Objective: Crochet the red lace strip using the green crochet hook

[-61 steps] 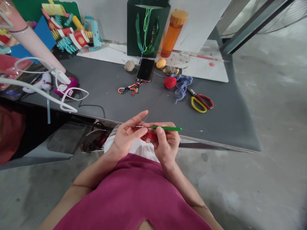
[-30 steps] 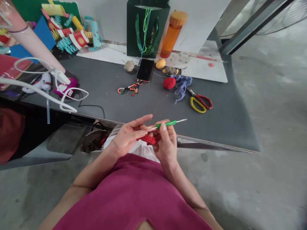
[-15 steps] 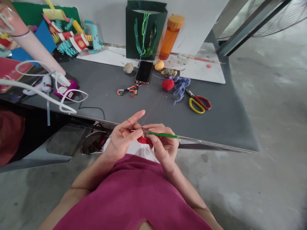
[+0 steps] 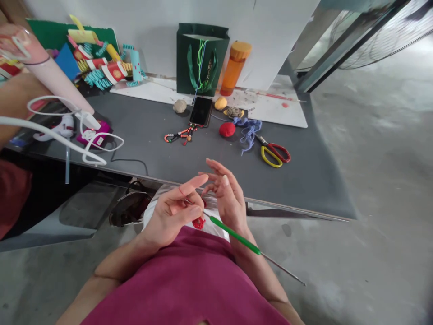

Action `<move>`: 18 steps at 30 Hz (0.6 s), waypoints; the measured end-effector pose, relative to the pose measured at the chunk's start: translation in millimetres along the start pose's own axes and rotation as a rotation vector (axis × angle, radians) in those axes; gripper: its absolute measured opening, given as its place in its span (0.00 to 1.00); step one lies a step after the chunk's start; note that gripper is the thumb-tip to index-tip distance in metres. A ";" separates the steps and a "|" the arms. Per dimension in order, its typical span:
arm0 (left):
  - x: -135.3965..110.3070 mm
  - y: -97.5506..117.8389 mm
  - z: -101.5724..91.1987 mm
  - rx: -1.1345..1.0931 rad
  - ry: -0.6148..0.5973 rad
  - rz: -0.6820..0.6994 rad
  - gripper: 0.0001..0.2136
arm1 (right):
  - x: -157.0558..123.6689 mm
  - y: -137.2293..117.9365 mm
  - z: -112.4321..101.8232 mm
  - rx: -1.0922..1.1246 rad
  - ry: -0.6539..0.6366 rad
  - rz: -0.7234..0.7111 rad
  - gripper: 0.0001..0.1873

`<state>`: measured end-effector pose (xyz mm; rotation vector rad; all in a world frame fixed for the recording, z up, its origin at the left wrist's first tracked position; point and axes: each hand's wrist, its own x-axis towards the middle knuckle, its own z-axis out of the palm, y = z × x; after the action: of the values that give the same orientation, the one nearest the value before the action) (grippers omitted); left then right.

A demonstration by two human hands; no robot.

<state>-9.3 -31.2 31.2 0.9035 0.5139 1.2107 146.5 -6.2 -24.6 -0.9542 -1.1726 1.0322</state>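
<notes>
Holding of a green crochet hook (image 4: 233,233) is done by the left hand (image 4: 171,216), its fingers curled narrowly around the hook's metal end, though the grip is partly hidden. A small red crocheted piece (image 4: 199,223) is held just below those fingers, on the near side of the grey table (image 4: 135,135). The right hand (image 4: 226,192) is spread wide, fingers apart, with nothing seen in it; the hook's handle lies just beside its wrist. Beyond the piece, on the table, are laid a red yarn ball (image 4: 227,129), blue yarn (image 4: 248,132), scissors (image 4: 274,153) with yellow and red handles, a black phone (image 4: 201,111) and a bead string (image 4: 179,134). At the table's far side stands a green paper bag (image 4: 202,61); lettering is seen on it, but no word or brand can be read.
</notes>
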 end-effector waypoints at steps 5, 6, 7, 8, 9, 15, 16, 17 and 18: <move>-8.3 -2.2 -2.7 0.002 -0.058 -0.079 0.20 | 3.3 -11.2 -5.4 0.013 0.124 -0.102 0.12; -9.3 -2.5 -3.4 0.008 -0.056 -0.098 0.20 | 2.9 -12.9 -5.8 -0.016 0.135 -0.142 0.10; -9.9 -2.8 -4.0 0.014 -0.056 -0.109 0.20 | 2.0 -14.4 -6.2 -0.041 0.139 -0.177 0.09; -10.1 -3.0 -4.4 0.018 -0.061 -0.109 0.20 | 0.8 -15.9 -6.5 -0.062 0.140 -0.209 0.09; -10.0 -3.2 -4.8 0.021 -0.070 -0.102 0.19 | -0.9 -17.4 -6.8 -0.082 0.141 -0.235 0.09; -11.1 -4.5 -6.4 0.038 -0.057 -0.114 0.19 | -13.9 -31.0 -8.5 -0.184 0.155 -0.380 0.12; -11.7 -4.6 -6.5 0.038 -0.050 -0.127 0.19 | -15.9 -33.7 -8.7 -0.196 0.162 -0.416 0.12; -12.1 -4.6 -6.5 0.036 -0.048 -0.140 0.19 | -17.5 -36.4 -9.1 -0.208 0.167 -0.448 0.12; -12.5 -4.5 -6.4 0.031 -0.051 -0.149 0.19 | -18.9 -38.9 -9.5 -0.221 0.170 -0.475 0.12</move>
<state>-15.4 -41.4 22.4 0.9034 0.5507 1.0448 159.2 -35.0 6.6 -0.8559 -1.3045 0.4412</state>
